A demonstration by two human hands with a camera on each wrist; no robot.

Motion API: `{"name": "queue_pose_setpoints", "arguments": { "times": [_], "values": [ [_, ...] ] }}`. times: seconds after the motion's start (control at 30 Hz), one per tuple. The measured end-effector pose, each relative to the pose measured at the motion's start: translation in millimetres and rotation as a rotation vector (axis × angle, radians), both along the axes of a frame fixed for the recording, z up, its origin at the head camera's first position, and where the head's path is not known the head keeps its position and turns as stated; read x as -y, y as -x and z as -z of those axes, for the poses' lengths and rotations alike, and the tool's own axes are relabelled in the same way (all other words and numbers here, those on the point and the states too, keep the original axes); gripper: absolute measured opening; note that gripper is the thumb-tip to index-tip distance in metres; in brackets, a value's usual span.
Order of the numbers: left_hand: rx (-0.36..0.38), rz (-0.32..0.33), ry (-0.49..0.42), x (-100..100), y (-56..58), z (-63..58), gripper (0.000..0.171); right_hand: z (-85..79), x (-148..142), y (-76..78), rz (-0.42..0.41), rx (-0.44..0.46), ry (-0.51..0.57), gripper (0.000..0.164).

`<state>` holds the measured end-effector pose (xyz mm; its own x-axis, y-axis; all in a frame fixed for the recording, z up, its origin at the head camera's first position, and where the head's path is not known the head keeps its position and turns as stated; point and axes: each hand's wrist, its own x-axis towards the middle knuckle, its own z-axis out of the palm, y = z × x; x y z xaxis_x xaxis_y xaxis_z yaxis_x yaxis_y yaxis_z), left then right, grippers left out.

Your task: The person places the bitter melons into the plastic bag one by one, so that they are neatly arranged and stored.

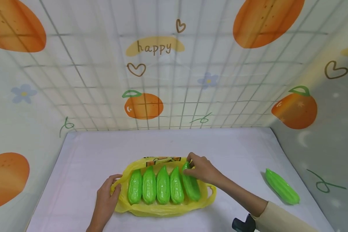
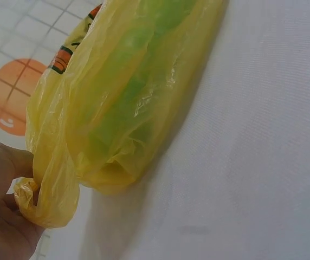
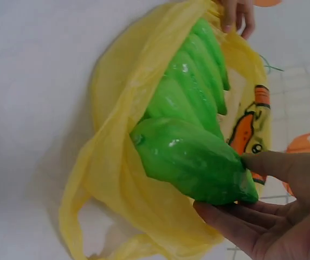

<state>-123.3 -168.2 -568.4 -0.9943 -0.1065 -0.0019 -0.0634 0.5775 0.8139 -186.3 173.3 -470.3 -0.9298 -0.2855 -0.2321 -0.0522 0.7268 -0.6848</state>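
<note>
A yellow plastic bag (image 1: pixel 162 211) lies wide open on the table, with several glossy green gourds (image 1: pixel 163 188) side by side in it. At the bag's left end my left hand (image 1: pixel 105 195) pinches the bunched handle, seen closely in the left wrist view as a yellow loop (image 2: pixel 55 200) between thumb and fingers. My right hand (image 1: pixel 204 169) holds the rightmost gourd (image 3: pixel 193 157) by its narrow tip. That gourd leans at the bag's right end, its blunt end inside the opening. Whether it touches the bag's bottom is hidden.
Another green gourd (image 1: pixel 282 187) lies alone on the white tabletop (image 1: pixel 235 145) at the right. A black object (image 1: pixel 243 223) sits by the right sleeve. Printed cloth walls (image 1: pixel 168 74) enclose the table at the back and sides.
</note>
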Motion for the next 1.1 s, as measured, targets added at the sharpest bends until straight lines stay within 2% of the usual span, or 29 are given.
{"name": "queue_pose_setpoints", "arguments": {
  "times": [0.2,0.47,0.73,1.1],
  "values": [
    [0.010,-0.002,-0.005,-0.3,0.0,0.5,0.029,9.8,7.5,0.2,0.022,0.008,-0.065,0.028],
    [0.018,0.000,-0.004,-0.1,0.4,2.0,0.029,17.7,9.1,-0.2,-0.016,0.000,-0.155,0.031],
    [0.020,0.005,-0.016,-0.4,0.7,1.0,0.028,22.6,8.5,-2.3,-0.066,0.001,-0.152,0.025],
    [0.028,0.005,-0.018,-1.1,0.4,-0.8,0.029,17.7,6.4,-4.2,-0.116,0.040,-0.142,0.033]
  ]
}}
